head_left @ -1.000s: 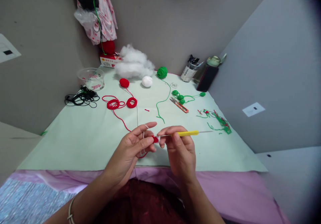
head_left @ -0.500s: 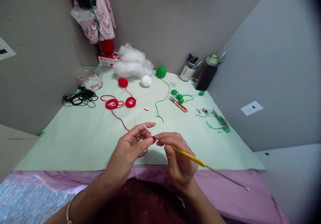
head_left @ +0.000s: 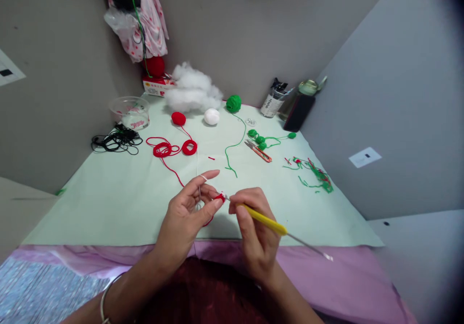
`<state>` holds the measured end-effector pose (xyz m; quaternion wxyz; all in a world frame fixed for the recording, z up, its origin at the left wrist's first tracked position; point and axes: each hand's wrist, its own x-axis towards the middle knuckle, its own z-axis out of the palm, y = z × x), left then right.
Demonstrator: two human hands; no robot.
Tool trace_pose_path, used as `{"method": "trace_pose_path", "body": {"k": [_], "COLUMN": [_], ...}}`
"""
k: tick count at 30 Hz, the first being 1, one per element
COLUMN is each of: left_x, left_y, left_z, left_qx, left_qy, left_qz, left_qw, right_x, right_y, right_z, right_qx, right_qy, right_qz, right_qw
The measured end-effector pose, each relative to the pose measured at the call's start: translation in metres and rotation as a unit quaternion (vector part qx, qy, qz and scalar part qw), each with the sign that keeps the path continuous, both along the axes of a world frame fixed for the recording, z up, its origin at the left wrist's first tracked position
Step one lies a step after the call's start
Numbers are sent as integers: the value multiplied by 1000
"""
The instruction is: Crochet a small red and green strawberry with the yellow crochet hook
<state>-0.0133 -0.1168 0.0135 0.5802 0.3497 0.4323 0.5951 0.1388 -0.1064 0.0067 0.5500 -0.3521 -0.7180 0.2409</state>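
My left hand (head_left: 192, 205) pinches a small red and white crochet piece (head_left: 220, 197) between thumb and fingers. White yarn loops over its raised index finger. In my right hand (head_left: 255, 227) is a crochet hook with a yellow handle (head_left: 266, 221), gripped like a pen. The hook's thin metal tip meets the piece at its right side; whether it passes through a stitch is too small to tell. The rear metal shaft points down to the right. Red yarn (head_left: 173, 173) trails from near the left hand to a red coil (head_left: 162, 150) on the table.
Beyond the hands lie a red yarn ring (head_left: 189, 147), a red ball (head_left: 178, 118), a white ball (head_left: 211, 117) and white stuffing (head_left: 194, 89). Orange thread snips (head_left: 259, 151), green crocheted pieces (head_left: 260, 140) and yarn scraps (head_left: 317, 174) are at right. Black cord (head_left: 118, 140) lies left.
My right hand has shifted slightly left and up, and the hook's rear end has swung up and left. More of the piece, with its white edge, now shows. The left index finger is raised slightly.
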Motion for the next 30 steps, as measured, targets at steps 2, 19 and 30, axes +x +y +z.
{"method": "trace_pose_path", "body": {"k": [2,19,30], "left_x": [0,-1,-6], "left_y": [-2,0,5], "left_z": [3,9,11], "left_qx": [-16,-35,-105], "left_qy": [-27,-51,-145], "left_qz": [-13,-64,-66], "left_qw": [999,996,982], "right_x": [-2,-3,0], "right_y": [0,8,11], "right_z": [-6,2,7], "right_qx": [102,-38,-75], "right_qy": [-73,77,159], "right_qz": [-36,48,48], "right_qw": [991,995,983]}}
